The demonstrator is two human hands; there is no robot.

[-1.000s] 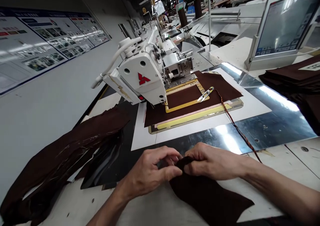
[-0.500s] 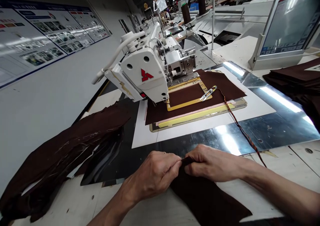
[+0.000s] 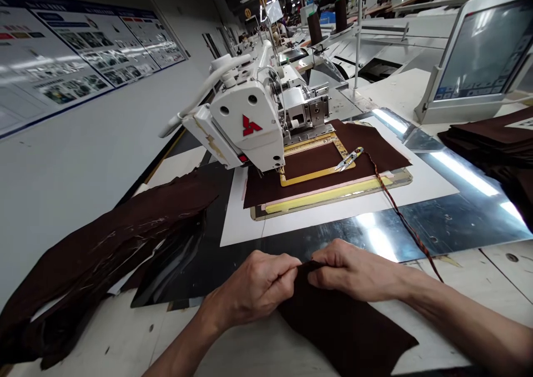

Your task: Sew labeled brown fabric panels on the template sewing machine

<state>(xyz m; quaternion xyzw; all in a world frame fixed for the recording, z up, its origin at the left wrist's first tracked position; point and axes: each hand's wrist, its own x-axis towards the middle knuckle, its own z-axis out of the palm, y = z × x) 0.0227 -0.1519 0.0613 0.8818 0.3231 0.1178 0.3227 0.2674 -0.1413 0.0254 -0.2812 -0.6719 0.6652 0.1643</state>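
Observation:
Both hands pinch the top edge of a dark brown fabric piece (image 3: 345, 327) at the table's front. My left hand (image 3: 260, 282) is closed on its left corner, and my right hand (image 3: 353, 271) grips the edge a short way to the right. The fabric hangs down toward the bottom of the view. Beyond the hands, another brown panel (image 3: 308, 160) lies under the sewing machine (image 3: 245, 116), with a yellow frame (image 3: 316, 176) on top. Thread snips (image 3: 348, 159) with a braided cord (image 3: 395, 207) rest across the frame's right side.
A heap of brown fabric (image 3: 125, 221) lies at the left. Stacked brown pieces (image 3: 491, 138) sit at the right, below a monitor (image 3: 483, 49). White sheet (image 3: 237, 227) and shiny metal plate (image 3: 470, 199) surround the machine's work area. Thread cones (image 3: 315, 28) stand behind.
My hands have spread slightly apart along the fabric edge, and more of the cloth shows flat between them. The camera view has shifted a little.

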